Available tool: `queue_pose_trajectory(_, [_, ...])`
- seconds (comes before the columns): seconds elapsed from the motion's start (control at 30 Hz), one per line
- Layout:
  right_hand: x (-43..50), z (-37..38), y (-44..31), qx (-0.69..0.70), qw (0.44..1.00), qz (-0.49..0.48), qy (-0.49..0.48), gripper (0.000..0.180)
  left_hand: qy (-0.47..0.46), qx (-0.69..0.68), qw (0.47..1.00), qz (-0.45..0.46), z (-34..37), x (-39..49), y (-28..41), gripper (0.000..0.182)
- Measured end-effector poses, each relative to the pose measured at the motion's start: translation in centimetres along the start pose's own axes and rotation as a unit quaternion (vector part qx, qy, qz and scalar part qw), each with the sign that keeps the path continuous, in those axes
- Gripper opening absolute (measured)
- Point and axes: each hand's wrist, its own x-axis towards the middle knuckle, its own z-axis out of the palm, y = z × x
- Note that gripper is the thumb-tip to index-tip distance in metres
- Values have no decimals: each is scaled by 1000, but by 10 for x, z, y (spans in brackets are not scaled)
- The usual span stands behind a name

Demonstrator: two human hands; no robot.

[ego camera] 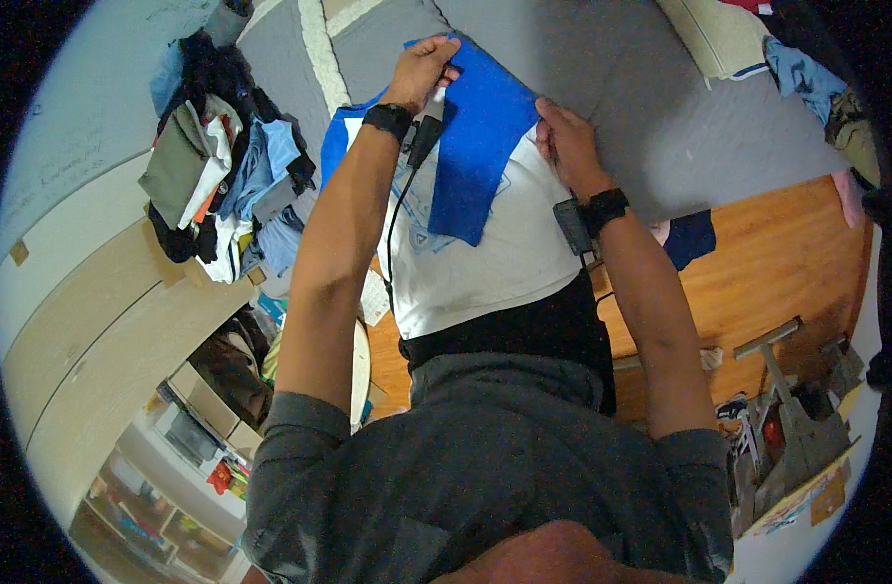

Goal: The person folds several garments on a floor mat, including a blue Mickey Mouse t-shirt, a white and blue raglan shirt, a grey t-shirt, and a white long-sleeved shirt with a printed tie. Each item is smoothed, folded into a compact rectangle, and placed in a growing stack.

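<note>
A white shirt (482,277) with blue sleeves lies before me, its body hanging over the bed's edge toward my waist. One blue sleeve (475,160) is folded across the shirt's front, partly covering a blue print. My left hand (424,69) pinches the blue cloth near the cuff or shoulder end at the top; which end cannot be made out. At the sleeve's right corner, my right hand (566,142) grips the fabric between thumb and fingers. The other blue sleeve shows at the left, partly behind my left forearm. Black bands with cabled devices sit on both wrists.
A grey bedsheet (635,146) spreads beneath the shirt. Piled clothes (227,175) lie at the left, and more garments (803,73) at the far right. Wooden flooring (781,255) shows below the bed, with a dark blue cloth (690,239) near its edge.
</note>
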Motion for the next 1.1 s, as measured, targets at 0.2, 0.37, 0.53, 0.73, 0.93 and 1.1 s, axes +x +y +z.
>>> queue_pose_trajectory(0.2, [7, 1, 5, -12, 999, -8, 30, 34, 44, 9, 998, 46, -26, -26, 3, 40])
queue_pose_trajectory(0.37, [8, -3, 6, -47, 998, -26, 19, 38, 149, 70, 982, 93, -94, -109, -26, 37])
queue_pose_trajectory(0.53, [9, -6, 5, -52, 999, -11, 7, 38, 317, 71, 944, 63, -156, -219, -122, 22])
queue_pose_trajectory(0.73, [18, -10, 5, -16, 1000, 6, -20, 30, 400, -88, 908, -83, -159, -319, -243, 24])
queue_pose_trajectory(0.93, [3, -6, 3, -65, 997, -31, -11, 19, 347, -77, 921, -160, -155, -317, -300, 66])
queue_pose_trajectory(1.1, [-47, -30, -4, -57, 985, 85, -136, 17, 326, -49, 937, -114, -154, -299, -316, 91])
